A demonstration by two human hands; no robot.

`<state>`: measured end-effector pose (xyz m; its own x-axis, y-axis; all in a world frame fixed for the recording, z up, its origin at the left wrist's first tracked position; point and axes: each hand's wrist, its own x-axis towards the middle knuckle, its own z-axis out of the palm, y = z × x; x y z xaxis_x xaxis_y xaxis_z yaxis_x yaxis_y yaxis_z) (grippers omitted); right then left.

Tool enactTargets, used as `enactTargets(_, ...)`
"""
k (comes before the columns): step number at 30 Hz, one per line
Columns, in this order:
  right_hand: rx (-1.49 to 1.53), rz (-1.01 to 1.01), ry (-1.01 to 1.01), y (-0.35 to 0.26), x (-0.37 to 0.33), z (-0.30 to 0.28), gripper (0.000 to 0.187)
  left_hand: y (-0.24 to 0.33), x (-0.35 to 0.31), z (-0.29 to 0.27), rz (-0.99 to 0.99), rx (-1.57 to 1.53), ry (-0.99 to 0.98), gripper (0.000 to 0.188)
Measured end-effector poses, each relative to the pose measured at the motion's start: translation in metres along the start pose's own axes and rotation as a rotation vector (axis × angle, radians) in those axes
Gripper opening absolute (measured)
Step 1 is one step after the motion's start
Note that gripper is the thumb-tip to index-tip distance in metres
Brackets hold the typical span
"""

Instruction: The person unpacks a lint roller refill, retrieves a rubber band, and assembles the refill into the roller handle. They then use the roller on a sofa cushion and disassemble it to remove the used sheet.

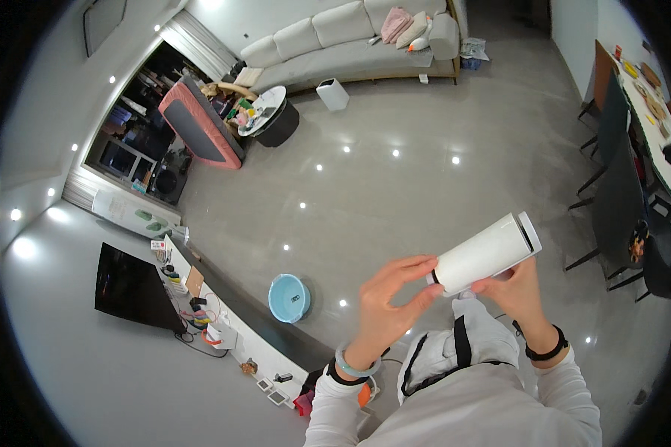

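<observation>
Head view shows me the left grip (389, 298) closed around one end of the white cylinder (479, 256), right grip (517, 295) clasping the other, above the floor (395, 201) — I'd support both ends evenly.

Bright light, glare-dotted floor (395, 197) — bent edges; black corners

The hands (390, 294) (513, 292) have open floor (395, 201) ahead, 1 basin (279, 299) at left.
</observation>
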<state>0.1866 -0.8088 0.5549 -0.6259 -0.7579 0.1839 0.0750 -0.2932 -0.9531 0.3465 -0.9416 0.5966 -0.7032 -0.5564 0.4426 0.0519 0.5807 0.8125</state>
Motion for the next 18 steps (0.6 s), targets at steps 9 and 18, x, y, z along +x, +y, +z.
enactTargets(9,-0.365,0.027,-0.120,0.031,0.169,0.002,0.051,-0.085,0.133,-0.015,0.112,0.422,-0.043,0.025)
enactTargets(18,-0.628,-0.155,-0.036,0.094,0.322,0.067,0.044,-0.214,0.249,-0.067,0.244,0.559,0.048,0.018)
